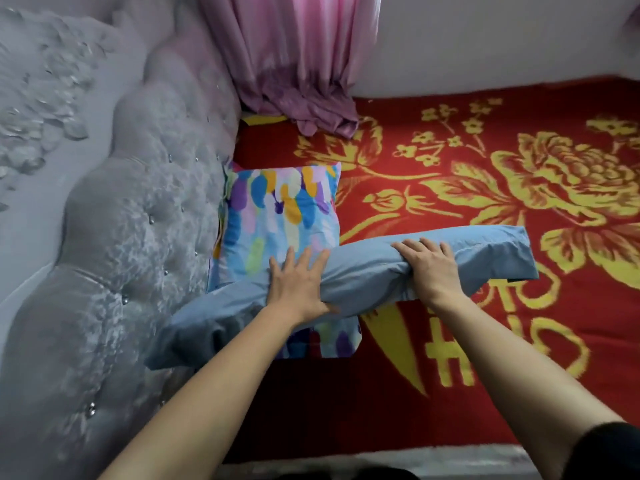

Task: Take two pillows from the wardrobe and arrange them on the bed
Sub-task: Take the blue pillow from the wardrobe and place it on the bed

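A colourful pillow (277,209) with paint-dab print lies flat on the bed, against the headboard. Across its near half rests a plain light-blue pillow (367,268), lying crosswise with one end at the headboard and the other out over the red blanket. My left hand (298,285) presses flat on the blue pillow's middle, fingers spread. My right hand (429,268) curls over the pillow's top edge further right, gripping it.
The bed carries a red blanket (485,341) with yellow flowers. A grey tufted headboard (131,237) stands along the left. A pink curtain (298,64) hangs down onto the bed's far corner, beside a white wall (485,39).
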Tool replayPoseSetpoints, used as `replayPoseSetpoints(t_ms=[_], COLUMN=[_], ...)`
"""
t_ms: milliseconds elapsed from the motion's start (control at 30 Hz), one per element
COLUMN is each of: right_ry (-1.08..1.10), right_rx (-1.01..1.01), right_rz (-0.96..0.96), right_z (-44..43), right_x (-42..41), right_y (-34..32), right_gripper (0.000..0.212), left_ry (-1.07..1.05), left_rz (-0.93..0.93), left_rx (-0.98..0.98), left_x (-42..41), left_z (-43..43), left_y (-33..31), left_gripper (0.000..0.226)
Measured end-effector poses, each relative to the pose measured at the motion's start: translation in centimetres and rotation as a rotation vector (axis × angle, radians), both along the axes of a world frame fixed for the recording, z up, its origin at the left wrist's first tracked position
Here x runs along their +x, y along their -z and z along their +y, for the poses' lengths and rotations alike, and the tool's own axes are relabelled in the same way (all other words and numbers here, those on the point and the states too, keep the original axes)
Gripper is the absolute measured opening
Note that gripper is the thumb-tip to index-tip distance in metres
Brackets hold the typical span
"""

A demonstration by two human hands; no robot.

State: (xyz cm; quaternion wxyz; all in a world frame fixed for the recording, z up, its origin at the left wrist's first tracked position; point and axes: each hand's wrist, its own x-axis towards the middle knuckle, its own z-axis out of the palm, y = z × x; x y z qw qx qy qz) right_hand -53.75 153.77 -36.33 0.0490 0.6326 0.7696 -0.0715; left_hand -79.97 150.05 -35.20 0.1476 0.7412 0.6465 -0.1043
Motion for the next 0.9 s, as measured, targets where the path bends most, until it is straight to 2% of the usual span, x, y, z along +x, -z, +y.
replayPoseSetpoints(t_ms=[67, 167, 233, 300, 367, 433, 500, 567, 667, 800, 900], right_ry=[0.003, -0.051, -0.095, -0.09, 0.049, 0.282, 0.483, 0.601, 0.582, 0.476, 0.366], right_rx=[-0.015, -0.01, 0.026, 0.155, 0.325, 0.423, 0.356, 0.184, 0.007, 0.042, -0.187], right_rz=[0.012, 0.028, 0.034, 0.111, 0.29, 0.478, 0.664, 0.824, 0.889, 0.837, 0.669], right_z=[-0.2, 0.4, 1.6, 2.8, 4.0, 4.9, 5.2, 5.0, 3.2, 1.5, 0.0], right_x=[1.5, 3.1, 3.9, 4.1, 3.6, 2.6, 1.1, -0.6, -4.3, -9.6, -12.5], right_y=[1.2, 0.9, -0.3, -1.6, -2.8, -3.4, -3.1, -1.7, 2.1, 9.2, 16.7], right_gripper=[0.061, 0.067, 0.077, 0.069, 0.057, 0.065, 0.08, 0.086, 0.08, 0.074, 0.074], left_ry=[-0.033, -0.182, -0.254, -0.334, -0.44, -0.54, -0.628, -0.763, -0.923, -1.047, -1.173], left_rz=[0.009, -0.102, -0.176, -0.269, -0.4, -0.548, -0.799, -1.093, -1.387, -1.502, -1.32], left_rx=[-0.043, 0.058, 0.117, 0.184, 0.254, 0.263, 0.221, 0.183, 0.132, -0.013, -0.183], left_x=[2.5, 4.5, 4.7, 4.8, 4.6, 4.1, 3.3, 2.5, 0.1, -4.6, -7.8], left_z=[0.1, 0.2, 0.6, 1.7, 3.0, 4.1, 4.6, 4.8, 5.3, 5.6, 3.7], left_y=[0.3, -0.7, -2.1, -3.8, -5.3, -6.2, -6.3, -5.9, -4.2, 2.1, 10.3], left_gripper=[0.093, 0.065, 0.063, 0.064, 0.062, 0.056, 0.042, 0.032, 0.027, 0.025, 0.047])
